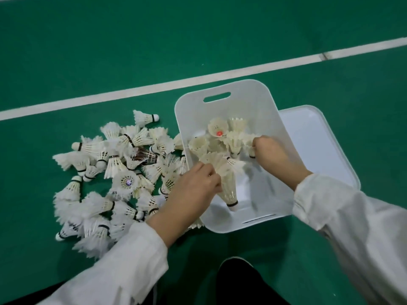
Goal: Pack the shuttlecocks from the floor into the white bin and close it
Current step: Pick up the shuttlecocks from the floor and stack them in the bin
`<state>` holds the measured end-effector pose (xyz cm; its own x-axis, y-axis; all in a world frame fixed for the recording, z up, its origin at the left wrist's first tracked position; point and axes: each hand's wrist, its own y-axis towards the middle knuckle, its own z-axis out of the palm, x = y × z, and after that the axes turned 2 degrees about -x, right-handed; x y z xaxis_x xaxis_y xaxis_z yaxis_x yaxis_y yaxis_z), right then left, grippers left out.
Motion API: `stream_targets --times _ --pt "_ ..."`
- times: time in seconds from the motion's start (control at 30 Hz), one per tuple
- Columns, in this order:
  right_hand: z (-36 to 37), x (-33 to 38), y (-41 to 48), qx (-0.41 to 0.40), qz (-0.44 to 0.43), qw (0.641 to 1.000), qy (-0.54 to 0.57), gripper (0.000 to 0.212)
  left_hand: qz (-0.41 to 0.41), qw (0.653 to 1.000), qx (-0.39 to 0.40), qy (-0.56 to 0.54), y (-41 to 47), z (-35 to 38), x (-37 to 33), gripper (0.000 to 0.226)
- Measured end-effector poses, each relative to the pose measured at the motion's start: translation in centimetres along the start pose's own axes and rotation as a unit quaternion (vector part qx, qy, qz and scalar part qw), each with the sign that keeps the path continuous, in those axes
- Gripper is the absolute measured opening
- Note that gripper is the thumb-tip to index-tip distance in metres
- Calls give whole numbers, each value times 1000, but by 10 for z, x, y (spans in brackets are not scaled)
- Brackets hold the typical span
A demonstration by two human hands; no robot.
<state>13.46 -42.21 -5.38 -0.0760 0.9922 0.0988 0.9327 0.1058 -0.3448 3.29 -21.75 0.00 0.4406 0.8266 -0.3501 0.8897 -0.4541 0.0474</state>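
A: What's left to pack?
B: The pile of shuttlecocks (114, 172) lies on the floor (154, 51) left of the white bin (220, 89). It is just beside the left hand (193, 186), the nearer hand for it.
A: And that hand?
B: Its fingers curl round a nested stack (230, 192) over the bin, long axis running far to near, cork end toward the person.
A: The right hand (273, 155)?
B: Deeper in the bin, pinching a shuttlecock (251, 148). The lid (319, 139) lies off, right of the bin
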Motion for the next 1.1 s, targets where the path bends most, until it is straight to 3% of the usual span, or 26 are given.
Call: stream_targets --times 0.13,0.27,0.37,0.5,0.67,0.77,0.97,1.1 --pt "13 -1 9 20 0 999 -27 29 -13 1000 -11 2 4 3 -1 12" --pt "2 3 -3 6 -5 1000 17 36 -25 999 -21 -10 5 6 2 12" --pt "-20 15 -29 -52 -89 988 112 33 -38 999 -29 -17 4 8 2 11" --pt "-38 32 -71 26 -228 950 213 28 -52 998 -38 -23 2 9 1 12" --pt "-36 35 -85 73 -197 943 257 49 -80 994 -40 -65 4 4 -1 12" --pt "-29 40 -81 92 -166 944 270 39 -83 993 -48 -69 8 0 0 13" --pt "-25 26 -67 81 -181 962 188 8 -126 983 -86 -101 7 -19 14 11" --pt "-18 25 -47 37 -136 976 166 17 -171 970 -90 -148 8 -37 11 22"
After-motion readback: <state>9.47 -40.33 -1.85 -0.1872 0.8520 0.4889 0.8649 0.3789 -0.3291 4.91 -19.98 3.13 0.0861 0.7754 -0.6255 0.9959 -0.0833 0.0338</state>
